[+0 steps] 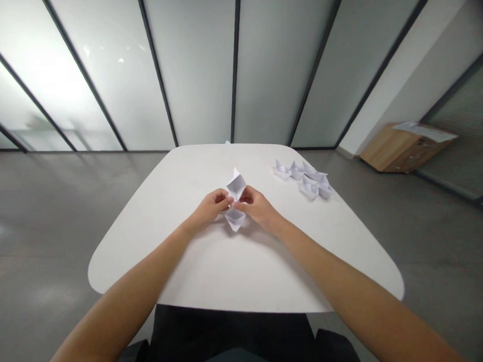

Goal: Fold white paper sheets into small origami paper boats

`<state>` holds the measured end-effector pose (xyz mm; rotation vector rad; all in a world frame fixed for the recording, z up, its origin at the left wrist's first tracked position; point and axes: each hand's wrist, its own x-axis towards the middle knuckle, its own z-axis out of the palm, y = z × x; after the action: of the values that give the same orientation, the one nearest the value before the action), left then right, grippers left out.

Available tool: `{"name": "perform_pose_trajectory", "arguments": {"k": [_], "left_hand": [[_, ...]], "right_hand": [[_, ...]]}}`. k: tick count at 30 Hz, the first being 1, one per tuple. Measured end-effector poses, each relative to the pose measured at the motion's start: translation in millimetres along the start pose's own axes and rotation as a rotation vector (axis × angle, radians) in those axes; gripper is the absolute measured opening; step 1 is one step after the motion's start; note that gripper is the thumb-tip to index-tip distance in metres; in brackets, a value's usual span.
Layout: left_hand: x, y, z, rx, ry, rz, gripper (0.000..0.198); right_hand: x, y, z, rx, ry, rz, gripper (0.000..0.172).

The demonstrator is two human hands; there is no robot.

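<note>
Near the middle of a white, round-cornered table (230, 273), the person's left hand (209, 208) and right hand (254, 207) are closing narrowly around a folded white paper piece (236, 185), pinching it between fingers and thumbs, with the fingertips of both hands nearly meeting. The paper is standing between the hands, one creased point rising toward the far side and its other end hanging toward the near side; whether that end is touching the tabletop, I cannot tell. Bare forearms (122, 300) are reaching in from the near left, and another (353, 299) from the near right. Well to the right of the hands, small white folded paper boats (302, 177) are lying in a loose, overlapping cluster toward the far right of the table. Dark trousers (229, 333) are showing beyond the near edge. A gray polished floor (39, 267) is spreading around the table, frosted glass panels with dark frames (195, 70) are lining the far side, and a light wooden cabinet (404, 151) is sitting at far right, with a white sheet (425, 131) lying on top.
</note>
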<state>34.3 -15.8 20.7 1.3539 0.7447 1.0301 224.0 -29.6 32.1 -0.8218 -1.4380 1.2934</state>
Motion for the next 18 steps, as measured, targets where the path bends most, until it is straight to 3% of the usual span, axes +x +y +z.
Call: {"name": "perform_pose_trajectory", "arguments": {"k": [3,7,11,15,18], "left_hand": [[-1.6,2.5,2.2,-0.103,-0.018,-0.004,0.043],[-5.2,10.1,4.0,-0.218,-0.023,-0.047,0.042],[-8.9,16.3,2.6,-0.272,-0.094,-0.113,0.040],[-11.5,13.9,3.5,-0.273,-0.164,-0.188,0.038],[-11.8,9.2,6.0,-0.216,-0.151,-0.190,0.039]], "right_hand": [[-1.5,-5.8,-2.9,0.228,-0.039,0.106,0.051],[-3.8,-14.9,-8.6,0.369,-0.060,0.175,0.043],[-4.0,-17.3,-9.0,0.374,-0.093,0.189,0.037],[-3.5,-8.4,-3.7,0.285,-0.088,0.215,0.040],[-3.6,-0.8,-0.1,0.212,-0.073,0.213,0.042]]}}
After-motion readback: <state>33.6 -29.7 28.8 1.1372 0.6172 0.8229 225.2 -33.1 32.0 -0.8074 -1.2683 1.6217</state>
